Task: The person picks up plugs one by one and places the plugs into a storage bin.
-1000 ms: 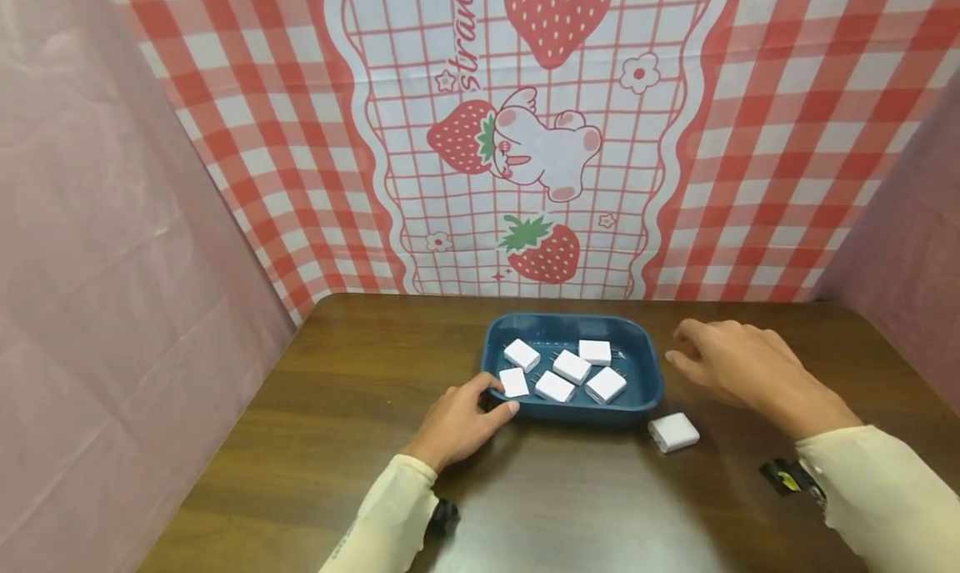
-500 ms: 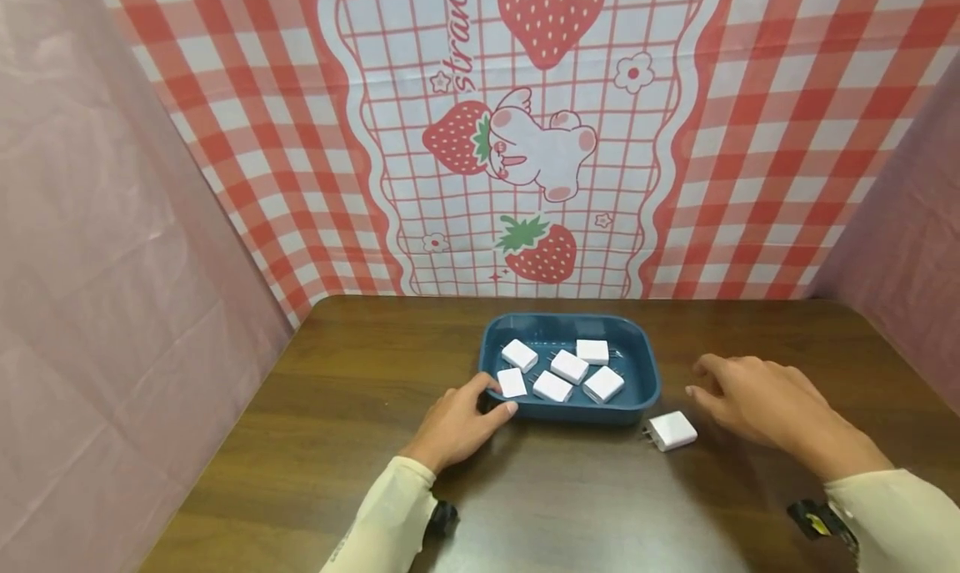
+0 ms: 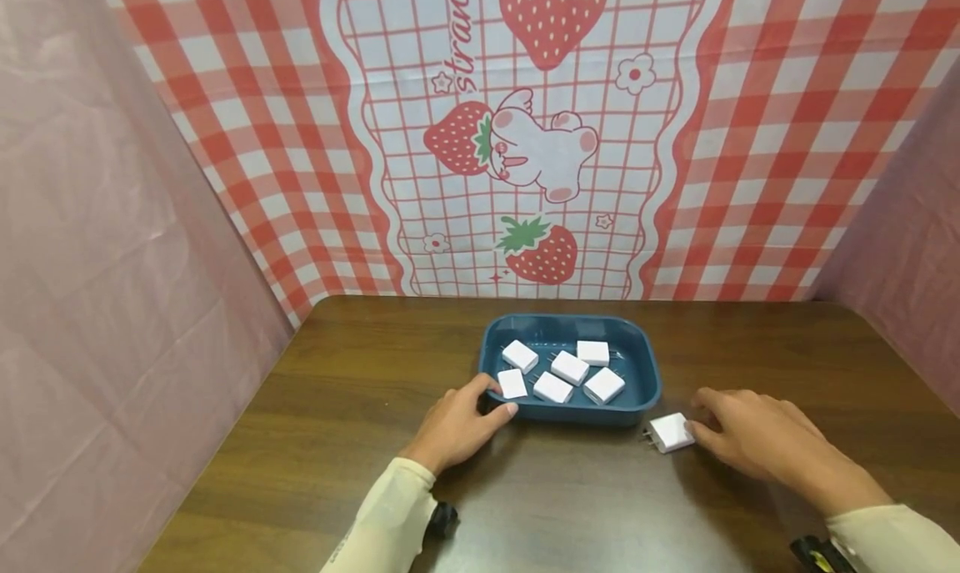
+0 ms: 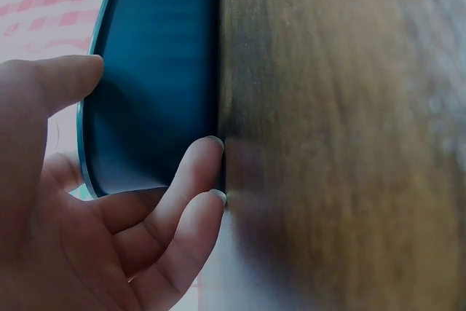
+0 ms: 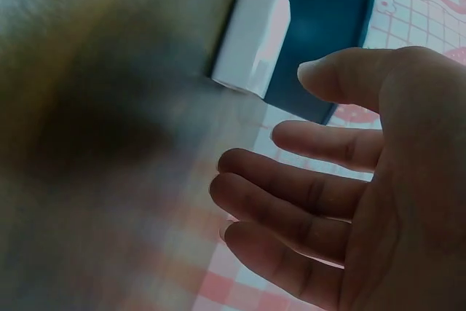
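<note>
A dark blue rectangular tray (image 3: pixel 643 371) stands on the table with several white plug-in chargers (image 3: pixel 570 368) lying in it. My left hand (image 3: pixel 453 424) grips the tray's near left corner. In the left wrist view its thumb rests on the rim of the tray (image 4: pixel 160 63), and the other fingers curl by the corner and low along the outer wall. One more white charger (image 3: pixel 671 433) lies on the table off the near right corner, prongs to the left. My right hand (image 3: pixel 765 435) is just right of it, fingers spread. The right wrist view shows thumb and fingertips apart from this charger (image 5: pixel 255 38).
The brown wooden table (image 3: pixel 337 373) has its back edge against a red-and-white checked cloth (image 3: pixel 300 139) with strawberries. Pink cloth (image 3: pixel 112 264) hangs at the left and right sides. Each wrist wears a black strapped device.
My right hand has drawn back from beside the tray and come down to the loose charger's right side. The left hand stays at the tray's corner.
</note>
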### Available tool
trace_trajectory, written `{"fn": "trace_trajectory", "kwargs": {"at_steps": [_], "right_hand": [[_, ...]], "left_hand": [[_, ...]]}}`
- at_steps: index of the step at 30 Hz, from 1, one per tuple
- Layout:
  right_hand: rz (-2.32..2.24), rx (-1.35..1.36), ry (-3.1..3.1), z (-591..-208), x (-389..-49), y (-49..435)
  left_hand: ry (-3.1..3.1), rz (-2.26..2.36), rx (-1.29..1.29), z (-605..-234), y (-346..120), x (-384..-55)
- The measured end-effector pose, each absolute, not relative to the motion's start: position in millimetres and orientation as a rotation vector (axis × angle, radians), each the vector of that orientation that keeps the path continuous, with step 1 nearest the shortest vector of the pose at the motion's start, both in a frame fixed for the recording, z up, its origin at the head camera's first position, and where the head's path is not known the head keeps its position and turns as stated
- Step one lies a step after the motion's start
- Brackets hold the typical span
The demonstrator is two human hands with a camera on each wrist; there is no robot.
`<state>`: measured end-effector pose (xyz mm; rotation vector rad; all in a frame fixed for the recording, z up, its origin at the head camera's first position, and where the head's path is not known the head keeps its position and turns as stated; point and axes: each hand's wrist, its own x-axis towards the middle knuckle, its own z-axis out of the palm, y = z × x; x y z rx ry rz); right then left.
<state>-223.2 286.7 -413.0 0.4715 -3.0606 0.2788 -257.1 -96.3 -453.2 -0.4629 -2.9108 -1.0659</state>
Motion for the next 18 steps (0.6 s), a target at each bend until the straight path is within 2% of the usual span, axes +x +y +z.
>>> {"fn": "trace_trajectory", "kwargs": {"at_steps": [10, 18], "right_hand": [[0.26, 0.451, -3.059, -420, -217, 283], [0.195, 0.553, -3.054, -424, -214, 281]], "left_hand": [[-2.919, -1.053, -0.452, -453, -96, -256], [-2.907, -1.058, -0.452, -453, -97, -257]]}}
